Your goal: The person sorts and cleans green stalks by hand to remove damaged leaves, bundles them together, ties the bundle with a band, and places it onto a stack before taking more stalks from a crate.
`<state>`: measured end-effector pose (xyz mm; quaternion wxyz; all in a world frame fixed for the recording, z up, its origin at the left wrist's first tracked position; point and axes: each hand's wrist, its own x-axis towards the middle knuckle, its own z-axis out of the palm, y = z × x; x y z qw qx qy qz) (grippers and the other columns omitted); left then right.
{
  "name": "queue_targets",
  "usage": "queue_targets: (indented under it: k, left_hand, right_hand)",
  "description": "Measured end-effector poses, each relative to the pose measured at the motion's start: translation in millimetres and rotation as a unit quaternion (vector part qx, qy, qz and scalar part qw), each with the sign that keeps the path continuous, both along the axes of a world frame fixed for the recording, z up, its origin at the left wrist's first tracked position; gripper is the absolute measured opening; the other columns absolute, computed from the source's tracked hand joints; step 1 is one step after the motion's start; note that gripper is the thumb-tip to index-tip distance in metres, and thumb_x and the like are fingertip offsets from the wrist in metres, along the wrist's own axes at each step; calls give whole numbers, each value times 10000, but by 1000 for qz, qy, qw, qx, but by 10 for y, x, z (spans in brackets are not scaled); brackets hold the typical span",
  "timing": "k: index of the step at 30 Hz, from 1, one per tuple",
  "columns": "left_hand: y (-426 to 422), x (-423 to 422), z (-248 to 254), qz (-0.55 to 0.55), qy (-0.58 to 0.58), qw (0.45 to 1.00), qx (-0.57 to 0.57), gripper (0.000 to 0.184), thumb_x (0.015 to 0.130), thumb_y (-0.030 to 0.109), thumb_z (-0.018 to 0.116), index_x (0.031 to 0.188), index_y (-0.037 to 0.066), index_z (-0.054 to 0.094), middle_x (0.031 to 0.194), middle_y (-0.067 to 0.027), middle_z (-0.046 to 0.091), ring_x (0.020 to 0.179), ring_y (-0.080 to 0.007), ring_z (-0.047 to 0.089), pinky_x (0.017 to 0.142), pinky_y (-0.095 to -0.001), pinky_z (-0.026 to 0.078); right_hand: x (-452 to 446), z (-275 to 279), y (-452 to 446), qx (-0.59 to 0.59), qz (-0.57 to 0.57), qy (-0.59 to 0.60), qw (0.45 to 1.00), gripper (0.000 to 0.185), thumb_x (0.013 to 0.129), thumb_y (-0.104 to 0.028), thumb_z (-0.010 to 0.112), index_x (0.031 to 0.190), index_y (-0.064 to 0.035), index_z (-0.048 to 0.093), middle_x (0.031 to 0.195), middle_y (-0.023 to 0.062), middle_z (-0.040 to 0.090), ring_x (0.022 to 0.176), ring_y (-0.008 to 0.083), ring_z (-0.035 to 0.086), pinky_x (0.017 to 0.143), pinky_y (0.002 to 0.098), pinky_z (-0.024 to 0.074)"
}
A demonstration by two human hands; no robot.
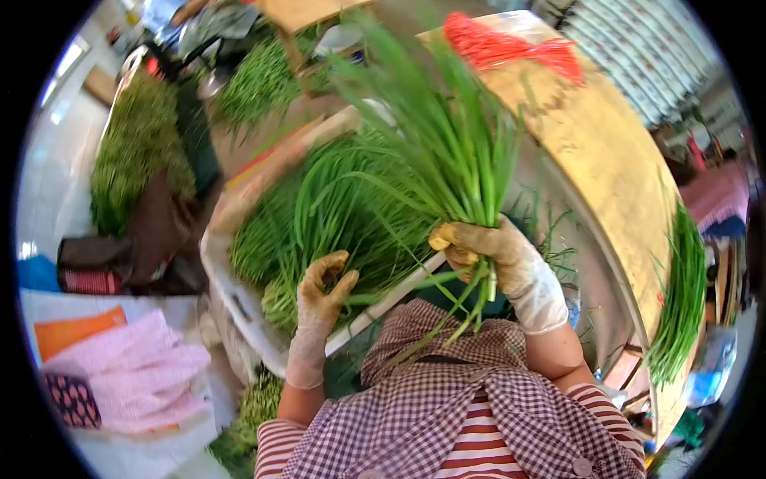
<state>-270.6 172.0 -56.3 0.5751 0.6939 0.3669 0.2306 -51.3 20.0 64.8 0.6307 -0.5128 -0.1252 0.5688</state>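
Green stalks (479, 172), one bunch, are clasped by the right grip (499, 243) beside one white crate (239, 315); the left grip (321, 297), at the crate's near side, is relaxed and parted. Right of the crate, one wooden surface (606, 152) bears one red bundle (511, 46) and one green pile (680, 295); leftward in the room lies one pink cloth (136, 371). More stalks (311, 207) fill the crate.

A bunch of long green leaves (471, 152) stands in the upper centre of the frame, gripped near its base. Its stalks pack tightly at the grip, pale green there, then fan upward into flat, darker blades whose tips blur; some arch out to the left. Below the grip, a few uneven ends hang down and splay. Left of centre lies a heap of similar greens (319, 199), loose and tangled, its blades mostly curving over, with paler ends toward its lower left.
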Motion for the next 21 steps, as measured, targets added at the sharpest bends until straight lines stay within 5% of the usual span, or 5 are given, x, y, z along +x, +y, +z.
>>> queue_targets:
  k: [7, 9, 12, 15, 21]
  left_hand:
    - [-229, 1181, 582, -68, -275, 950, -131, 360, 771, -6, 708, 1117, -6, 605, 1153, -107, 620, 984, -152, 601, 847, -289, 502]
    - [-336, 1517, 766, -195, -266, 941, -74, 426, 788, 157, 736, 1156, -6, 596, 1152, -111, 619, 1016, -176, 583, 894, -339, 475]
    - [-740, 2011, 828, -514, -210, 770, -313, 732, 816, 462, 667, 1335, -5, 446, 1237, -143, 564, 1146, -247, 513, 1021, -408, 362]
    - [-1378, 2357, 1382, -488, -225, 732, -419, 746, 795, 548, 648, 1283, 5, 494, 1244, -184, 550, 1013, -287, 613, 853, -402, 519]
    - [-1724, 3357, 2313, -418, -289, 778, -368, 324, 768, 15, 664, 1079, 16, 573, 801, -97, 637, 672, -172, 601, 601, -286, 527]
  right_hand:
    - [253, 449, -893, 50, -163, -160, 972, 260, 788, -266, 732, 889, -31, 687, 649, 19, 575, 573, 115, 536, 526, 247, 418]
    - [283, 379, -1136, -15, -157, -175, 972, 251, 788, -258, 739, 904, -40, 693, 702, 30, 605, 619, 115, 558, 533, 245, 427]
    - [160, 371, -1416, -48, -140, -172, 974, 265, 803, -285, 736, 914, -49, 691, 734, 30, 616, 652, 109, 560, 558, 251, 441]
    - [65, 170, -1550, -38, -123, -181, 975, 311, 792, -262, 750, 978, -22, 686, 694, 15, 602, 645, 97, 546, 535, 229, 413]
    - [85, 108, -2155, 48, -269, -106, 956, 379, 883, -146, 653, 1237, -38, 575, 807, 4, 618, 602, 48, 475, 530, 193, 375]
